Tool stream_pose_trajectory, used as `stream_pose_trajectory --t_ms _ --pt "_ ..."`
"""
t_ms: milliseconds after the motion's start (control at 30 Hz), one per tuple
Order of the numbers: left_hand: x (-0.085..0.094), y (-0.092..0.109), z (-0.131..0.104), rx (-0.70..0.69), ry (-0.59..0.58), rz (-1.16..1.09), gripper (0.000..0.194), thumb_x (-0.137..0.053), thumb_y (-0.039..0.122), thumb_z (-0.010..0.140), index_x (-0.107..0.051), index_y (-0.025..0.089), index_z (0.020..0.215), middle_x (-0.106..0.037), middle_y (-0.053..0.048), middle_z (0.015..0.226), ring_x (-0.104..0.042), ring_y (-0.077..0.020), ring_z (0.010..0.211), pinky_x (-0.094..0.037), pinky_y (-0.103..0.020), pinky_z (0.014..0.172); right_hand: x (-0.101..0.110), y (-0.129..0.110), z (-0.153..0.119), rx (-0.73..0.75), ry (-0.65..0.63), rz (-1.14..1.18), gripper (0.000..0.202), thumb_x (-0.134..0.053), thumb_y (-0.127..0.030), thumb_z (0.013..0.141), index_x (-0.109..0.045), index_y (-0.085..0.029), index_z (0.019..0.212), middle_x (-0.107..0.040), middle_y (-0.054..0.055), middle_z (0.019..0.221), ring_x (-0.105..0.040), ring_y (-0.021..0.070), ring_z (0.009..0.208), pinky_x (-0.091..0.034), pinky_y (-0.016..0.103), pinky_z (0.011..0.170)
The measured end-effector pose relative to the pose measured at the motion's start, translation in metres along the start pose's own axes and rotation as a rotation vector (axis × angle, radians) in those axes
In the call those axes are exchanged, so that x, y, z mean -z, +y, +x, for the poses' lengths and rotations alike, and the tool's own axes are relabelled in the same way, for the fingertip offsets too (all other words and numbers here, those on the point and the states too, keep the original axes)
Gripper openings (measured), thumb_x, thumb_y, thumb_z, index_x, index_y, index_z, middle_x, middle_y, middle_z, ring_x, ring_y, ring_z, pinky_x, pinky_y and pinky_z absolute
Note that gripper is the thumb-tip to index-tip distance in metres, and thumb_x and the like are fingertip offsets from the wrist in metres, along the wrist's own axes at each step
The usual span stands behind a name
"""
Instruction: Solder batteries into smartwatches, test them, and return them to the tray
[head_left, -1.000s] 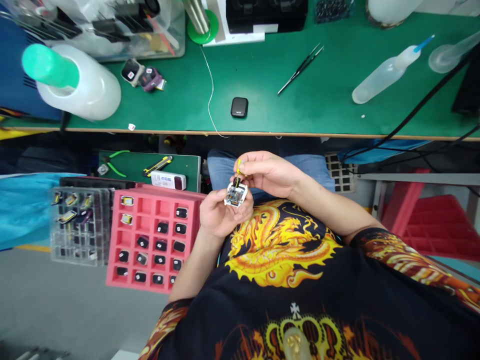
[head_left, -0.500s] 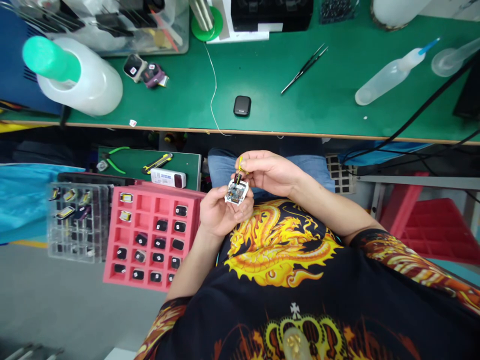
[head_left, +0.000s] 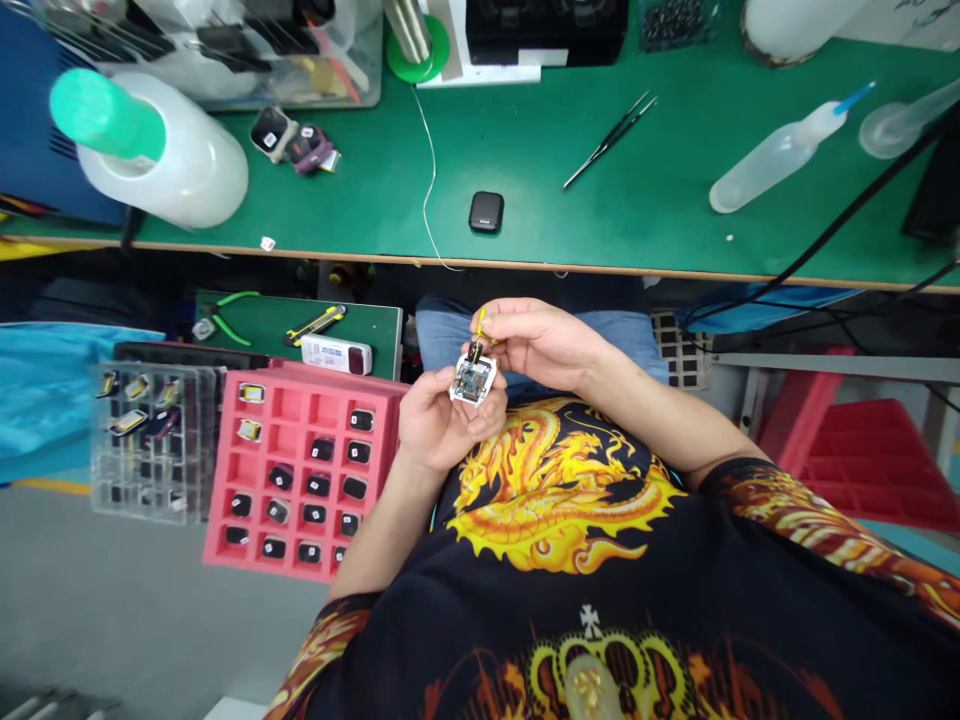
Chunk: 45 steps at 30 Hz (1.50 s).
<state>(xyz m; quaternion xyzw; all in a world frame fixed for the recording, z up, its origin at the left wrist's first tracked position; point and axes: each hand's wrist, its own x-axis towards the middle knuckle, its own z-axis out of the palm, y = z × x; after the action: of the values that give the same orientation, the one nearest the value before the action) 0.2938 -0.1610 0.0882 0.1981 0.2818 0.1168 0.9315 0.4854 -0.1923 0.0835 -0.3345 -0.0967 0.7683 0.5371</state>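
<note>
My left hand [head_left: 448, 418] is closed around a small white-framed case with a circuit board [head_left: 473, 381], its open side facing up. Just above it, my right hand [head_left: 541, 338] pinches a thin yellow strip [head_left: 481, 322] between thumb and fingertips. A small dark part lies where the strip meets the board's top edge; I cannot tell whether they are joined. Both hands are over my lap, in front of the bench edge. On the green bench [head_left: 570, 235] beyond them sit a black square case [head_left: 486, 212] and tweezers [head_left: 609, 141].
Left of me, a pink foam tray [head_left: 255, 470] holds several small black devices, beside a clear compartment box [head_left: 150, 465]. A yellow cutter [head_left: 316, 325] and a white box [head_left: 337, 355] lie behind the tray. A white bottle [head_left: 180, 160] and a squeeze bottle [head_left: 772, 165] are on the bench.
The circuit-board case has tilted slightly in my left hand and shifted a little upward. My right hand keeps its pinch in almost the same place.
</note>
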Motion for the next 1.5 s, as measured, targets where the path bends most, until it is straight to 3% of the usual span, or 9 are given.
stream_pose_trajectory --t_ms 1500 --pt "0.0020 -0.0046 0.0001 -0.036 0.016 0.018 0.047 -0.080 0.052 0.082 -0.082 0.009 0.101 -0.058 -0.004 0.068 -0.044 -0.0097 0.052 -0.037 -0.025 0.051 -0.0013 -0.0018 -0.0026 0.052 -0.005 -0.066 0.026 -0.093 -0.033 0.076 -0.074 -0.018 0.085 -0.077 0.001 0.085 -0.072 0.0128 0.082 -0.057 0.022 0.076"
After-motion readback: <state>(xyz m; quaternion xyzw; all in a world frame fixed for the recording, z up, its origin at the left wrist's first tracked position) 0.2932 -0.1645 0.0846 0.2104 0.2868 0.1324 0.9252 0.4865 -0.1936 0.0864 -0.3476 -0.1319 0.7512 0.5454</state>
